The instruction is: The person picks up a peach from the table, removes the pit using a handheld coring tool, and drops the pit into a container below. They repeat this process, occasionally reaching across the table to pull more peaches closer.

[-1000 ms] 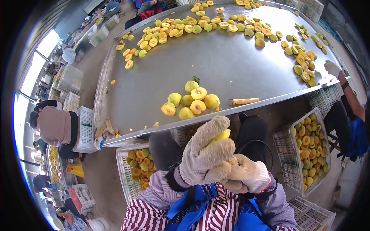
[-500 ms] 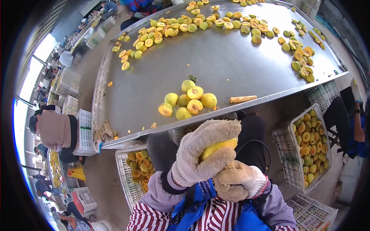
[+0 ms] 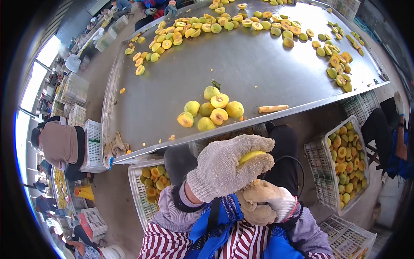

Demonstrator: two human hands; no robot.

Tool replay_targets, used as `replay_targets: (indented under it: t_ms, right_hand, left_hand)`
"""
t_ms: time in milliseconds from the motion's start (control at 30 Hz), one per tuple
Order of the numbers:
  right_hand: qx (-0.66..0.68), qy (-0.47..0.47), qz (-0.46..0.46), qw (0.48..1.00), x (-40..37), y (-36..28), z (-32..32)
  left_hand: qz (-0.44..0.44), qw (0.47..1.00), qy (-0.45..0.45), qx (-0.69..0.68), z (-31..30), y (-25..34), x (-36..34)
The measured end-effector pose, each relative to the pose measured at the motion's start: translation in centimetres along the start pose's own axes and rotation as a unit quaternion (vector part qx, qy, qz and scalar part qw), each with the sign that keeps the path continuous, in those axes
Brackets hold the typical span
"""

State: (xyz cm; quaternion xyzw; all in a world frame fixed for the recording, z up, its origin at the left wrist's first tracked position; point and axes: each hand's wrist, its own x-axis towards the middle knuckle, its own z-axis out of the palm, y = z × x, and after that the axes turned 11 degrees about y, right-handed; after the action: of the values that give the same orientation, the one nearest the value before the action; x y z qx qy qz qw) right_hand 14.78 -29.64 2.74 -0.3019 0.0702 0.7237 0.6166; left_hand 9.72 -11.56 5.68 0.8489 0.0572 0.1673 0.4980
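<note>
My left hand [image 3: 226, 166], in a knitted work glove, is closed around a yellow peach [image 3: 251, 156], of which only a strip shows between thumb and fingers. Just below it, my gloved right hand [image 3: 264, 202] has its fingers curled in, close against the left hand's underside. Whatever the right fingers hold is hidden. Beyond my hands, near the table's front edge, lies a small pile of whole-looking and cut peaches [image 3: 219, 115] with a green leaf behind it. Right of the pile rests a wooden handle [image 3: 273, 108] with a thin wire loop at its left end.
Many peach halves [image 3: 189, 30] lie along the far and right sides of the metal table [image 3: 164, 95]. White crates of fruit stand at my left [image 3: 138, 190] and right [image 3: 319, 172]. Gloves [image 3: 116, 146] lie on the left corner. Other people sit nearby.
My left hand has turned and closed further over the peach, so less of it shows. The right hand stays nearly in place. A co-worker's gloved hand now shows at the table's far edge.
</note>
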Motion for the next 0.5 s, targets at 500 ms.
replay_targets:
  t_ms: [500]
  right_hand:
    - [-0.007, -0.005, 0.022, 1.0, 0.4, 0.7, -0.9]
  left_hand:
    - [-0.019, 0.992, -0.017, -0.121, 0.4, -1.5, -0.5]
